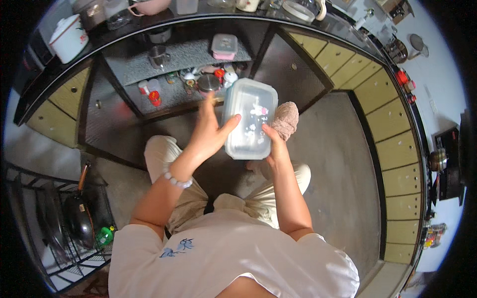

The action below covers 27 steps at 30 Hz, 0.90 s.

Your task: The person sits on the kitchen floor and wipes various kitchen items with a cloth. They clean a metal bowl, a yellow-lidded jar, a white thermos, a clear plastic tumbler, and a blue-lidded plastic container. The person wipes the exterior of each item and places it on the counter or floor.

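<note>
A rectangular food container (248, 130) with a translucent lid printed with small white and pink figures is held up in front of my knees. My right hand (277, 143) grips its right side, thumb on the lid's edge. A bunched pinkish-brown cloth (286, 121) sticks out beside that hand, partly behind the container. At the container's left side is my left hand (210, 134), slightly blurred. Its thumb overlaps the lid, and its index finger points away towards the cupboard. Whether the thumb presses on the lid is hard to tell. The container's underside is hidden.
Ahead, an open low cupboard has a stone shelf (190, 56) bearing a pink-based lidded box (224, 46) and a glass mug (159, 57). Several jars, including a steel-lidded one (208, 83), stand below. A cupboard door (290, 67) stands at right. A wok (80, 219) sits in a rack at left.
</note>
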Available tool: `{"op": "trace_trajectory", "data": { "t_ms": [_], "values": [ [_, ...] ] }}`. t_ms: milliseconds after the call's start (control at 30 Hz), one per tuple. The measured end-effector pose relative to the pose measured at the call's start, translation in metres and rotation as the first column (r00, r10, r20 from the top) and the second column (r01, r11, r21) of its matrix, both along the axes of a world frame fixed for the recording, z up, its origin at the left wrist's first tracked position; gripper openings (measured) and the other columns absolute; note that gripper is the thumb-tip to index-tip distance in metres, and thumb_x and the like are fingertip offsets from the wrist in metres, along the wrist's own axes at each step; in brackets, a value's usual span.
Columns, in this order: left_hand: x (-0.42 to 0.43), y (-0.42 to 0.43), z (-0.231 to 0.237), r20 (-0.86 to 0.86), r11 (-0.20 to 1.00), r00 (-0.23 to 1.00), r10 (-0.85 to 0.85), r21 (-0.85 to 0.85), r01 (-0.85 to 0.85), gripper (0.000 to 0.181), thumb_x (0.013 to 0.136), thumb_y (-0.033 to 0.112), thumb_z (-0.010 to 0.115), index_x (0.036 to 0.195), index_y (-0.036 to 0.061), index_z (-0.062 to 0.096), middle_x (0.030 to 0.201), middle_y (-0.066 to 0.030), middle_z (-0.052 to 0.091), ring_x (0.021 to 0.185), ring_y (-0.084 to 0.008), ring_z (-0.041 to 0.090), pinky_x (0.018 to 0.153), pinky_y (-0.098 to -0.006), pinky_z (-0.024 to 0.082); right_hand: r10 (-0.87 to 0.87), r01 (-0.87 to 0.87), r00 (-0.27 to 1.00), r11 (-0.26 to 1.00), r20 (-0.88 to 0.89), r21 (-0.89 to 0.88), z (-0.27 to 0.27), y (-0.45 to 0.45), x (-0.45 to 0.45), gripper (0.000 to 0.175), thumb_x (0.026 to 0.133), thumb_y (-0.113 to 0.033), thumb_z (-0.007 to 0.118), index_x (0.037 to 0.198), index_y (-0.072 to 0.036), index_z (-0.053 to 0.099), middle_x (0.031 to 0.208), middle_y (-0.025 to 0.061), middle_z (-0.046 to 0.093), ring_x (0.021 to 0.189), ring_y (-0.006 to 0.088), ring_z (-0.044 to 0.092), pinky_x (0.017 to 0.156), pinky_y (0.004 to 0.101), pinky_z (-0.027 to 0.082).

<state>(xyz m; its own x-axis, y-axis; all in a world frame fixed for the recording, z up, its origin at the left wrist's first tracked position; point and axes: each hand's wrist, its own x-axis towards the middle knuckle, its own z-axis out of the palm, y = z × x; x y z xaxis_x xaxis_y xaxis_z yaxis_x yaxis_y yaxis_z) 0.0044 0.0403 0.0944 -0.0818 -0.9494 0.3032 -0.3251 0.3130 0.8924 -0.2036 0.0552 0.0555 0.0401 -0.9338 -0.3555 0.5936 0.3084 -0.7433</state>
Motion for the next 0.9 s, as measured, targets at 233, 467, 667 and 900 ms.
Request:
{"op": "trace_trajectory", "data": {
  "t_ms": [233, 467, 667, 900],
  "values": [
    [0.044, 0.062, 0.157, 0.480, 0.505, 0.682, -0.552, -0.458, 0.732, 0.013, 0.067, 0.021, 0.062, 0.074, 0.0105, 0.060, 0.090, -0.0077, 0.062, 0.084, -0.0222, 0.059, 0.065, -0.0385, 0.043, -0.180, 0.176, 0.975, 0.984, -0.134, -0.039, -0.009, 0.009, -0.011, 0.061, 0.081, -0.027, 0.072, 0.130, 0.001, 0.047, 0.118, 0.0145, 0.060, 0.109, 0.0260, 0.059, 0.093, 0.0413, 0.048],
    [0.070, 0.101, 0.180, 0.530, 0.372, 0.436, -0.728, -0.228, 0.900, 0.013, 0.068, 0.023, 0.062, 0.074, 0.0115, 0.060, 0.089, -0.0066, 0.062, 0.082, -0.0209, 0.059, 0.065, -0.0377, 0.043, -0.120, 0.118, 0.993, 0.985, -0.012, -0.125, -0.015, 0.003, -0.001, 0.077, 0.077, -0.016, 0.076, 0.139, 0.003, 0.032, 0.127, 0.0165, 0.049, 0.116, 0.0281, 0.050, 0.097, 0.0410, 0.044],
    [0.072, 0.104, 0.184, 0.541, 0.388, 0.407, -0.736, -0.156, 0.908, 0.013, 0.070, 0.025, 0.062, 0.074, 0.0124, 0.060, 0.088, -0.0056, 0.063, 0.080, -0.0198, 0.059, 0.065, -0.0370, 0.043, -0.163, 0.152, 0.985, 0.974, -0.055, -0.168, -0.018, 0.001, 0.000, 0.069, 0.080, -0.021, 0.074, 0.134, 0.001, 0.038, 0.122, 0.0144, 0.054, 0.112, 0.0271, 0.054, 0.094, 0.0413, 0.046],
    [0.070, 0.107, 0.194, 0.559, 0.395, 0.384, -0.734, -0.108, 0.912, 0.014, 0.071, 0.026, 0.062, 0.075, 0.0135, 0.059, 0.087, -0.0045, 0.063, 0.079, -0.0185, 0.059, 0.064, -0.0362, 0.043, -0.187, 0.183, 0.982, 0.973, -0.017, -0.144, -0.018, 0.001, 0.005, 0.073, 0.078, -0.016, 0.076, 0.137, 0.002, 0.035, 0.125, 0.0159, 0.052, 0.114, 0.0275, 0.053, 0.096, 0.0398, 0.046]
  ]
}}
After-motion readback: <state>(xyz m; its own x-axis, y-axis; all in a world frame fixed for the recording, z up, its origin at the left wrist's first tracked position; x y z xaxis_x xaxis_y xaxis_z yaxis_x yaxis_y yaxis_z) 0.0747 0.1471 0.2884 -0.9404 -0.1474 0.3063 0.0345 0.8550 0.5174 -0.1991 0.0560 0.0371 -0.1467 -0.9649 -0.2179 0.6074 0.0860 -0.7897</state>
